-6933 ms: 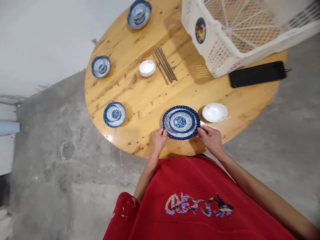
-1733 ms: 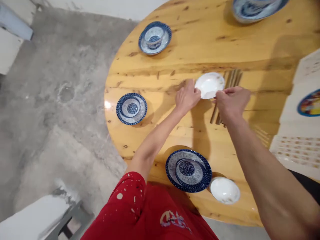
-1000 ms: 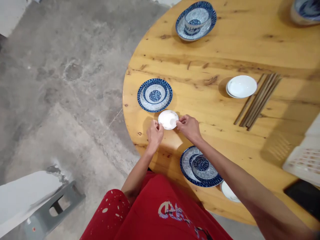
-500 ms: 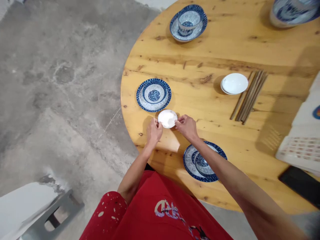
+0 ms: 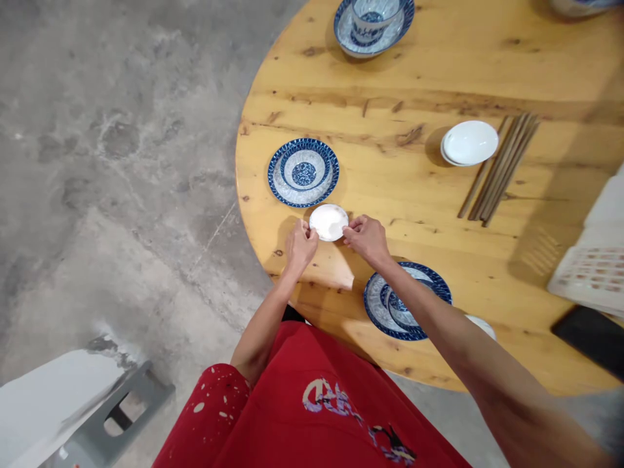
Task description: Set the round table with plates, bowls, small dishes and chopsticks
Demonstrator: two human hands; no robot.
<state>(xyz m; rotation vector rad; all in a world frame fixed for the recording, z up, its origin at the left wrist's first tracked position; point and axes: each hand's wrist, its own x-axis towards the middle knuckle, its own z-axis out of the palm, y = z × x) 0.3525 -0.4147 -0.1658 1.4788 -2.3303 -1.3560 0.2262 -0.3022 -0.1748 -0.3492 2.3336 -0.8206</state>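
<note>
A small white dish (image 5: 328, 222) sits between my hands near the left edge of the round wooden table. My left hand (image 5: 301, 244) pinches its left rim, and my right hand (image 5: 364, 237) pinches the right rim. Whether the dish rests on the wood or hovers just over it, I cannot tell. Just beyond it lies a blue-and-white plate (image 5: 277, 188) with a smaller patterned bowl or dish (image 5: 304, 172) on top. Under my right forearm, another blue-and-white plate (image 5: 377, 318) with a smaller dish on it is partly hidden.
Stacked white bowls (image 5: 470, 143) stand beside a bundle of wooden chopsticks (image 5: 504, 170). A patterned bowl (image 5: 373, 29) sits in a dish at the far side. A white plastic basket (image 5: 589, 273) and a black phone (image 5: 589, 338) lie at right. A grey stool (image 5: 117, 422) stands lower left.
My view has shifted slightly, so the tableware sits a little differently in the picture. Both hands keep hold of the small white dish beside the plate. A white rim now shows past my right forearm.
</note>
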